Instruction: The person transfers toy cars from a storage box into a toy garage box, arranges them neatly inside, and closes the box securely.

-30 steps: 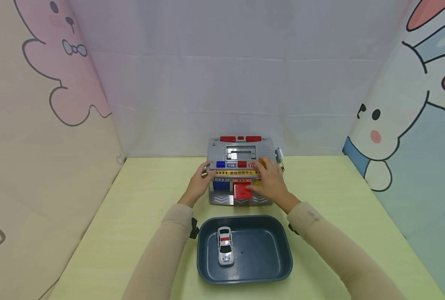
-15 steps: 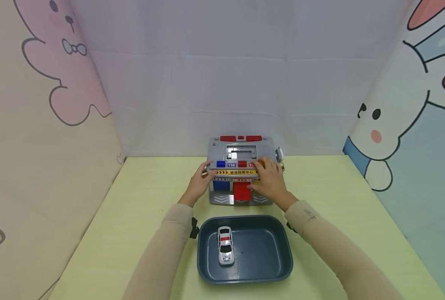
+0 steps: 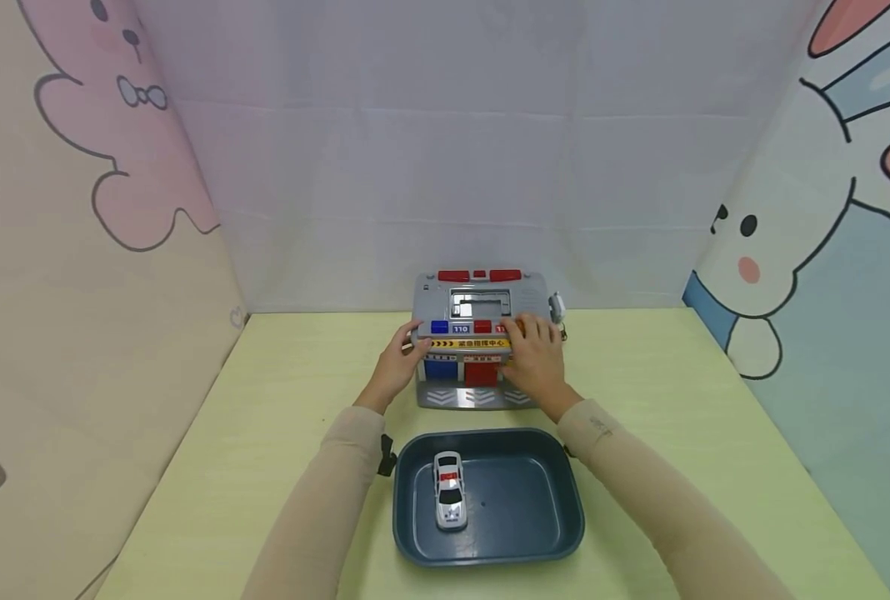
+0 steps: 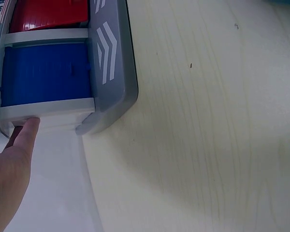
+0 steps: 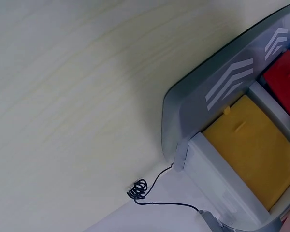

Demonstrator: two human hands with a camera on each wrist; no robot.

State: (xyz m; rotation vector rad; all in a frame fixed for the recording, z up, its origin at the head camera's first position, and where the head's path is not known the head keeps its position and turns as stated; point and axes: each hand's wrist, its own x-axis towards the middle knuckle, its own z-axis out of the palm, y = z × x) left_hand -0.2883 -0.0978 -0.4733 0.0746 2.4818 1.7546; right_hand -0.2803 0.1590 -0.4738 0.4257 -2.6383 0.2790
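Observation:
A grey toy emergency station (image 3: 482, 292) stands at the back of the table, with blue, red and yellow garage doors along its front. My left hand (image 3: 395, 367) holds its left edge, thumb on the front and fingers at the side. In the left wrist view the blue door (image 4: 46, 75) sits flush in its frame. My right hand (image 3: 537, 362) has its fingers over the roof edge by the buttons, its thumb against the front beside the red door (image 3: 480, 372). The yellow door (image 5: 256, 150) is down in the right wrist view; that hand is mostly out of that view.
A dark blue tray (image 3: 523, 557) lies nearer me, between my forearms. Inside its left part is a white toy police car (image 3: 450, 492). A coiled black cord (image 5: 137, 189) runs from the station's right side. A fabric wall (image 3: 325, 217) rises behind the table.
The red door, earlier swung out over the ramp, now lies back in its frame. My right hand has shifted slightly left. My left hand keeps its place on the station.

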